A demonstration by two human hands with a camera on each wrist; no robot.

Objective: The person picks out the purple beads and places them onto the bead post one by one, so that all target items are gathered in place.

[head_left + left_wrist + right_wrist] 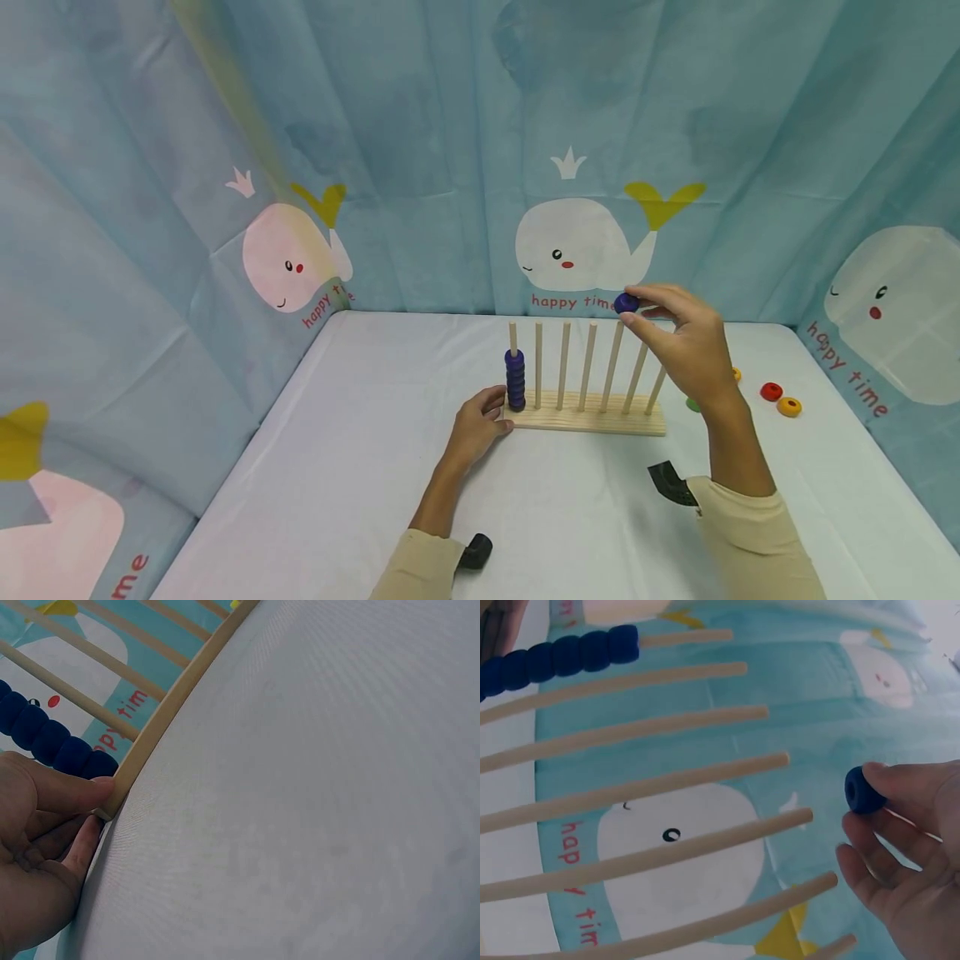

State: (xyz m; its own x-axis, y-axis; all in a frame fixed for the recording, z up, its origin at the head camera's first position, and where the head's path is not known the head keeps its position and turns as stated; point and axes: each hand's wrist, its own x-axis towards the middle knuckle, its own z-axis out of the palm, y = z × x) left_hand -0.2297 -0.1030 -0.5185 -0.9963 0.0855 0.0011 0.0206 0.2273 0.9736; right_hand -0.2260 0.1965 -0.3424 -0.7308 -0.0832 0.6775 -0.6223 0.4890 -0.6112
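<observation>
A pale wooden base (585,423) with a row of several upright pegs (562,367) stands on the white table. On its leftmost peg sits a stack of blue beads (515,379), the peg's tip bare above them. My left hand (474,429) grips the left end of the base, thumb in front, as the left wrist view also shows. Up in the air, my right hand (693,342) pinches a single blue bead (861,790) between thumb and fingers. That bead is level with the peg tops, near the fifth peg in the head view, its hole visible in the right wrist view.
Right of the base lie loose beads: a red one (771,391), a yellow one (789,407), a green one (693,405) and another yellow one (736,374), the last two partly hidden by the right hand. A blue whale-print curtain (450,167) hangs behind the table (360,400).
</observation>
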